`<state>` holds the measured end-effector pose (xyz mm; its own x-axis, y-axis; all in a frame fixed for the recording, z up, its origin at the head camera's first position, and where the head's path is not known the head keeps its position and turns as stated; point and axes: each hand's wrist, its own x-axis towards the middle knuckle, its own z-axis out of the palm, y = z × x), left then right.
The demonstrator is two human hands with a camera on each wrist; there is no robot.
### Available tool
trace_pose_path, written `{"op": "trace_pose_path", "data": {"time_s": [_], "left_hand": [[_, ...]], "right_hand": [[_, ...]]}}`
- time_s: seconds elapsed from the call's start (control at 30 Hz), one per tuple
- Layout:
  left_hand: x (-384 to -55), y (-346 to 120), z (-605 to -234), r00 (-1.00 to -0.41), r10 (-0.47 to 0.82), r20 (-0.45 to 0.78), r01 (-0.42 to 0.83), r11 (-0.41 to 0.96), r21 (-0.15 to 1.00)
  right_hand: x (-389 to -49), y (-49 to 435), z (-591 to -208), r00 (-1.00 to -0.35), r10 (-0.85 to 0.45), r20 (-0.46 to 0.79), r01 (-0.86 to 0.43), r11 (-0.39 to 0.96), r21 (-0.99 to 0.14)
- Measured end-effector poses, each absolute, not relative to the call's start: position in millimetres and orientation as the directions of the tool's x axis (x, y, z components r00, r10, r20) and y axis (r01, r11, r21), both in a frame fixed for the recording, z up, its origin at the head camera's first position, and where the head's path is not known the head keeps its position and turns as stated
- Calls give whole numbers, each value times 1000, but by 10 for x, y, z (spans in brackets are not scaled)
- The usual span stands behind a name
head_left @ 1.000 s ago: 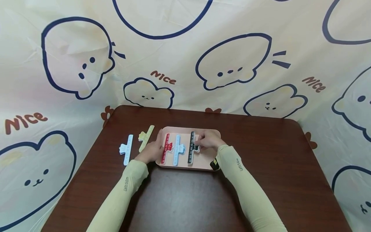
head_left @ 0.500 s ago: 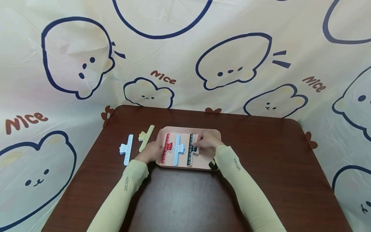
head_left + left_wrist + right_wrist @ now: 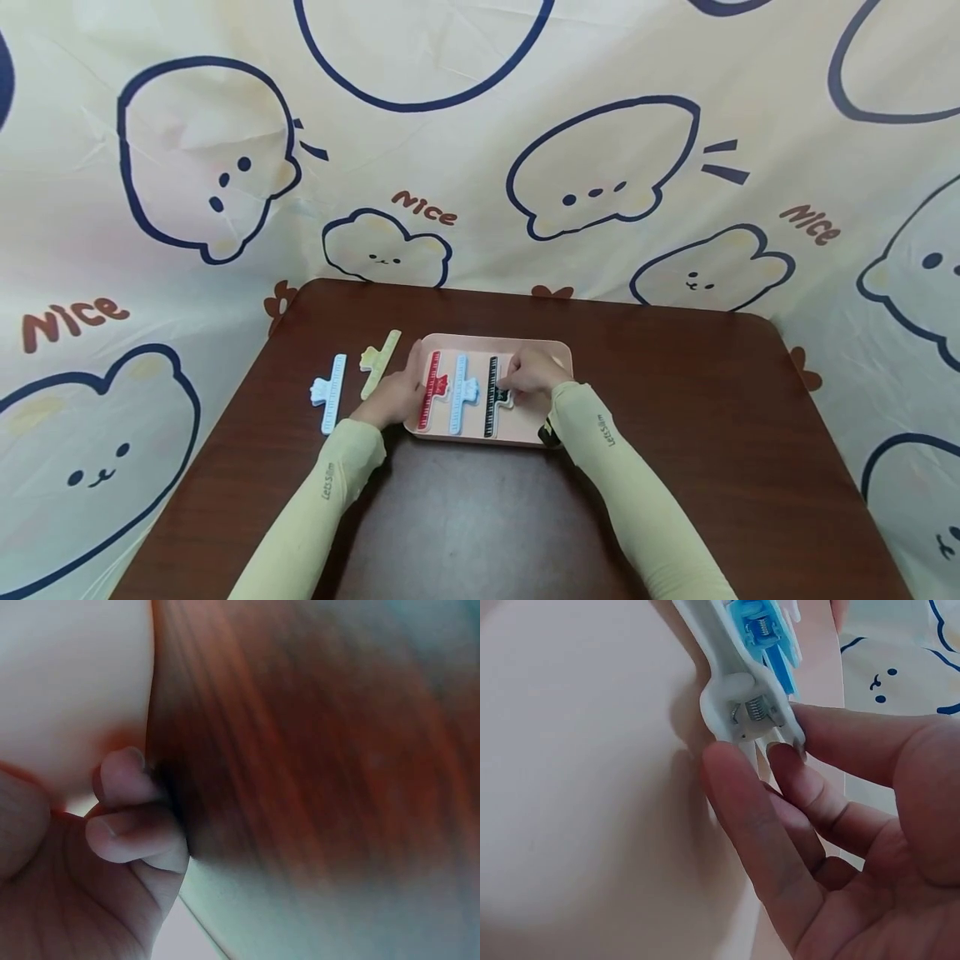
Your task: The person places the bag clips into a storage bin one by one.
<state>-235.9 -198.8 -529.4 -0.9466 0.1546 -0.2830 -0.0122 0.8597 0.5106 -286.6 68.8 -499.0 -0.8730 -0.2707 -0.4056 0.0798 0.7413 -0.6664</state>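
In the head view, my right hand (image 3: 534, 372) pinches the black ruler clip (image 3: 492, 398) by its short lever, over the right half of the pink tray (image 3: 525, 432). Up close in the right wrist view, thumb and fingertips meet at the clip's white back (image 3: 739, 694), where a metal spring shows. My left hand (image 3: 396, 395) grips the tray's left edge, some fingers curled at its rim in the left wrist view. Inside the tray, a red ruler clip (image 3: 429, 392) and a light blue ruler clip (image 3: 458, 396) lie side by side, roughly parallel to the black one.
Left of the tray, another light blue ruler clip (image 3: 332, 396) and a pale yellow ruler clip (image 3: 379, 364) lie on the dark brown table (image 3: 675, 400). A small black object (image 3: 548, 434) sits by the right cuff. Printed cloth (image 3: 480, 158) hangs behind the table.
The black clip has shifted slightly left and toward the table's near side, the right hand moving with it. The left hand stays at the tray's edge. The head view has tilted up slightly.
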Motion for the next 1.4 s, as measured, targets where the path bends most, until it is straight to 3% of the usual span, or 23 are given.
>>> {"op": "trace_pose_path", "data": {"time_s": [0.27,1.4], "left_hand": [[-2334,-1957,-5324,-947,173,-272,8,855,518],[-2376,-1988,-5310,-952,155,-263,0,862,507]], "right_hand": [[-2843,650,-4968,-881,-230,-414,63,809,-584],[-2916,589,-4997,-849,-281,-446,33,816,-577]]}}
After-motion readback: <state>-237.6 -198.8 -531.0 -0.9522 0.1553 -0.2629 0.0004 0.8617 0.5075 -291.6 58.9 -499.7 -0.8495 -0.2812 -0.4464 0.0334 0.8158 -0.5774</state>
